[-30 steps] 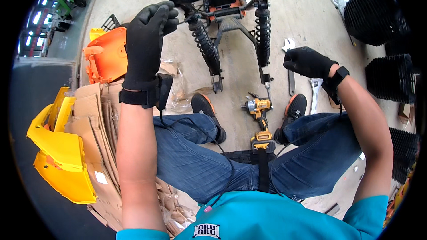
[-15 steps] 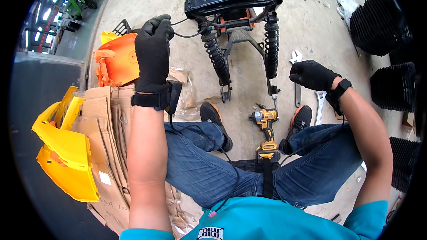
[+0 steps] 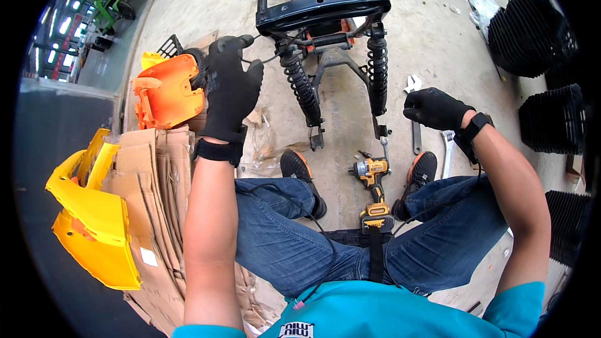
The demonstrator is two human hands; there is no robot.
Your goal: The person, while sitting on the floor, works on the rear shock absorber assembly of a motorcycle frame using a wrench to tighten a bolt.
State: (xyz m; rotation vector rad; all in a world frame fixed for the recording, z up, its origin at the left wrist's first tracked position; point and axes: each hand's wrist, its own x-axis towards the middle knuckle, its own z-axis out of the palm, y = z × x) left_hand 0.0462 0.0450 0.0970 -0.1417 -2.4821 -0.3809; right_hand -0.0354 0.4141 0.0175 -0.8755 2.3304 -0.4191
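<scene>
My left hand [image 3: 230, 87], in a black glove, is raised left of a black metal vehicle frame [image 3: 325, 11]. Its thumb and forefinger are apart, and a thin black cable [image 3: 270, 57] from the frame runs toward the gap between them. Two coil-spring shock absorbers [image 3: 299, 84] hang down from the frame. My right hand [image 3: 436, 108], gloved too, has its fingers curled closed; what they hold, if anything, is hidden. Below it an adjustable wrench [image 3: 417, 136] lies on the floor, partly covered by the hand. A yellow and black cordless impact wrench [image 3: 374, 184] rests between my feet.
Left of me stand folded cardboard sheets [image 3: 153, 178], a yellow plastic panel [image 3: 97, 238] and an orange one [image 3: 178, 91]. A second wrench [image 3: 448, 150] lies beside my right shoe. Stacks of black ribbed baskets [image 3: 529, 34] line the right side.
My left hand has turned and shifted slightly right and down, its closed fingers spreading apart. My right hand has barely moved. The view has shifted a little.
</scene>
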